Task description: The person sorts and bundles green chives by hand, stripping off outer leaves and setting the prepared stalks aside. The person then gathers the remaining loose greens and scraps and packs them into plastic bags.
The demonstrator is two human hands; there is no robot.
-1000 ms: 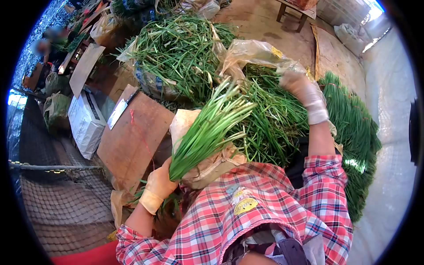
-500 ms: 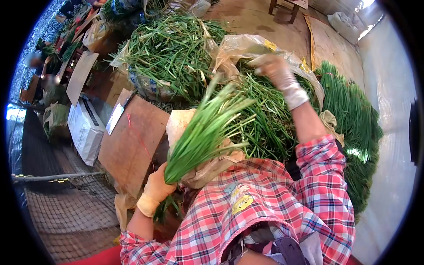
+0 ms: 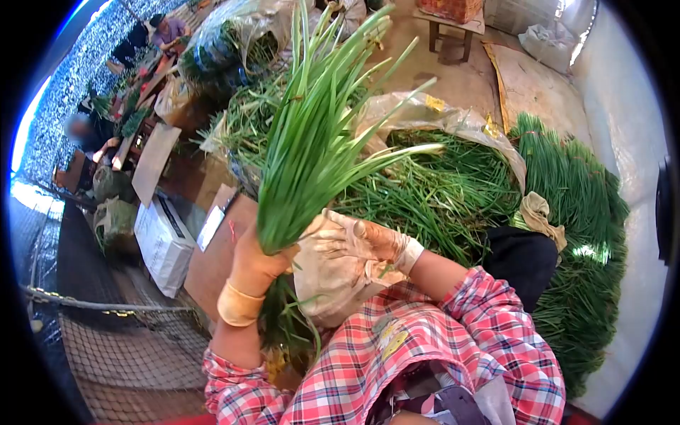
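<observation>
A bunch of long green stalks (image 3: 301,156) rises from my left hand (image 3: 258,265), whose gloved fingers wrap round its lower end. The stalks fan out upward, their pale ends at the top. Just right of the bunch, my right hand (image 3: 365,239) is gloved, its fingers stretched out and apart over the pale cloth (image 3: 329,287) on my lap, with nothing held. Beyond it lies a heap of loose green stalks (image 3: 432,191) in a clear plastic bag (image 3: 464,117).
Bundled green stalks (image 3: 574,184) line the right side. At the left are a brown board (image 3: 205,276), a knife blade (image 3: 210,227), a white box (image 3: 164,244) and netting (image 3: 134,361). People (image 3: 170,32) sit at the upper left. A small table (image 3: 453,27) stands at the back.
My right hand has come down from the bagged heap to the cloth, with its fingers spread. My left hand has raised the bunch, which now stands more upright. The camera view has shifted slightly.
</observation>
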